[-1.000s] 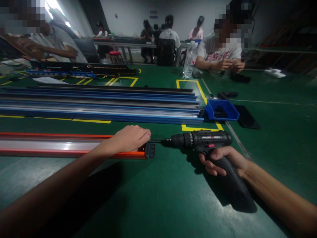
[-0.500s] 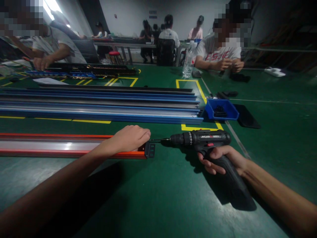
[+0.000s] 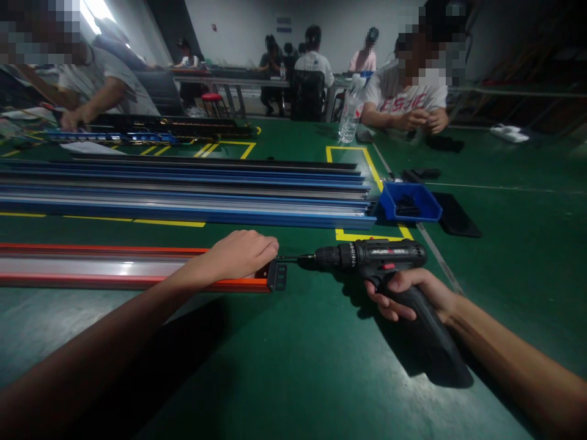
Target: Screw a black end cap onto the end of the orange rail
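My right hand is wrapped round the grip of a black cordless drill, which lies on its side with its bit pointing left. The bit's tip reaches the black end cap of an orange metal profile. Over that same end of the profile, my left hand is closed, with its fingers curled down at the cap. The undersides of those fingers are hidden. A pale strip runs along the inside of the profile, which extends out of view to the left.
Beyond the orange profile lie several blue and black profiles. A blue bin with small dark parts stands at their right end, beside a dark flat pad. A water bottle stands farther back. Co-workers sit across the green table.
Both my hands, the drill and the orange profile stay practically where they were. At the far left, a co-worker's hands have shifted slightly.
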A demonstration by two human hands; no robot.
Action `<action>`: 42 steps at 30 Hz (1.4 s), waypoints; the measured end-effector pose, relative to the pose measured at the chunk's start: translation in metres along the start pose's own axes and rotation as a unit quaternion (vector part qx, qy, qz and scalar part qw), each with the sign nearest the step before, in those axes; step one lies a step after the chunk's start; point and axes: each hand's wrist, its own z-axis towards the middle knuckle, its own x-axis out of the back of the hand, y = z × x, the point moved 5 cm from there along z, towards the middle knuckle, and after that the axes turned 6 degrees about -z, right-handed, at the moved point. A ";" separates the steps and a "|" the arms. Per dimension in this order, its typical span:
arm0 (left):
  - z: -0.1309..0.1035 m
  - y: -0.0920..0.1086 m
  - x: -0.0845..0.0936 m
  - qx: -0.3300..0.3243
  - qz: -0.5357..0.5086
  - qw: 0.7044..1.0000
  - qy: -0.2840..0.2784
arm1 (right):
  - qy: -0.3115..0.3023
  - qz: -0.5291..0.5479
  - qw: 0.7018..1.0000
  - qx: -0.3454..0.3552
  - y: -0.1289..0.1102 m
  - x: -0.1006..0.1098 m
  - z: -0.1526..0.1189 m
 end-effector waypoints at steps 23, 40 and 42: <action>0.001 0.001 0.005 0.015 -0.020 1.000 -0.005 | -0.003 0.001 1.000 0.003 0.002 0.000 0.000; 0.000 -0.002 0.000 0.002 -0.012 1.000 0.009 | 0.002 -0.012 1.000 -0.011 0.000 -0.001 -0.001; 0.000 -0.002 0.000 0.011 -0.013 1.000 0.005 | 0.008 -0.013 1.000 -0.015 -0.001 -0.001 -0.002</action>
